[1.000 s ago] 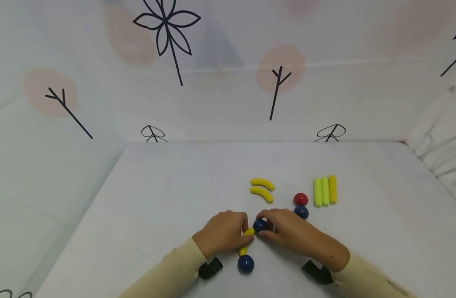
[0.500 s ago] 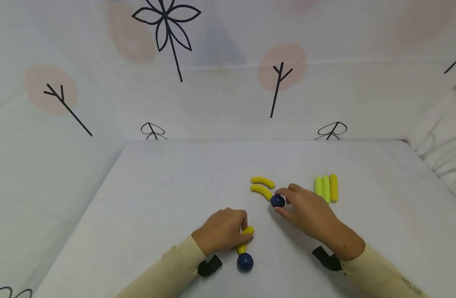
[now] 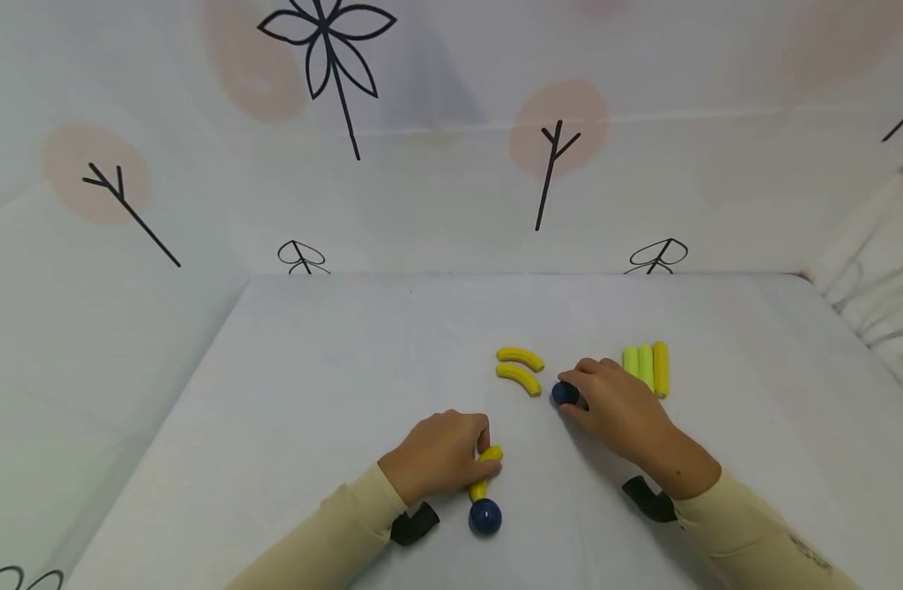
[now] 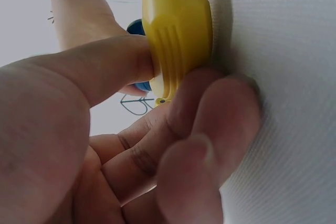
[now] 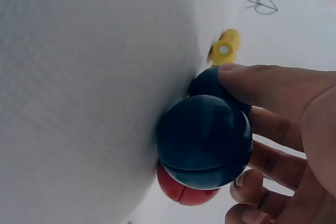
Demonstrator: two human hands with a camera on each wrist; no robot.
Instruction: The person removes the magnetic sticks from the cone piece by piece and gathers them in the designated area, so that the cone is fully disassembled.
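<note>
A: Item: dark blue ball (image 3: 565,393), on the bench, right of the curved yellow pieces (image 3: 519,370)?

B: Hard, glossy, likely light; it may roll. Your right hand (image 3: 619,407) pinches it across the middle. Left hand (image 3: 438,456) pinches the yellow rod (image 3: 487,471), blue ball (image 3: 485,517) at its near end.

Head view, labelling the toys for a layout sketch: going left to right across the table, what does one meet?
Left hand holding a yellow curved piece → blue ball at that piece's near end → two yellow curved pieces → blue ball in the right hand → right hand → three upright sticks.
</note>
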